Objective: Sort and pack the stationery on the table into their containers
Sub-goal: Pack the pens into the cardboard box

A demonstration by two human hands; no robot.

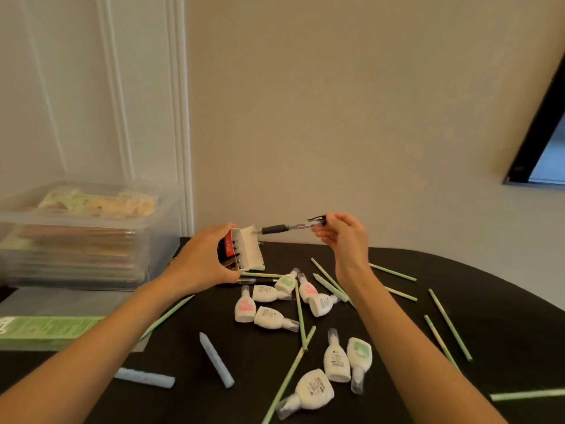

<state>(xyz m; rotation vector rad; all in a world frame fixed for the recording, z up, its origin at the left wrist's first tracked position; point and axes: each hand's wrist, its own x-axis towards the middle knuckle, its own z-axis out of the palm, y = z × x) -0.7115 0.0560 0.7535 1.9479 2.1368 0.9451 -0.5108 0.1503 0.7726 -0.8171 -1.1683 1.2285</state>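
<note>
Roughly midway. Gripped tilted pen box (pixel 244 250) in left hand (pixel 200 261), fingers curled round it, several pens inside. Pinched black pen (pixel 287 228) in right hand (pixel 339 237), tip at box mouth. Left unpacked on table (pixel 477 280): another pen (pixel 258 281), correction-fluid bottles (pixel 275 318), green sticks (pixel 449 324), blue chalks (pixel 216 359).

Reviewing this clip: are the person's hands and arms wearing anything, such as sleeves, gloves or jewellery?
Nothing worn shows. The left hand and right hand are bare, with no gloves, and no rings can be made out. The left forearm and right forearm are uncovered down to the frame's lower edge: no sleeves, watch or bracelets in view.
</note>
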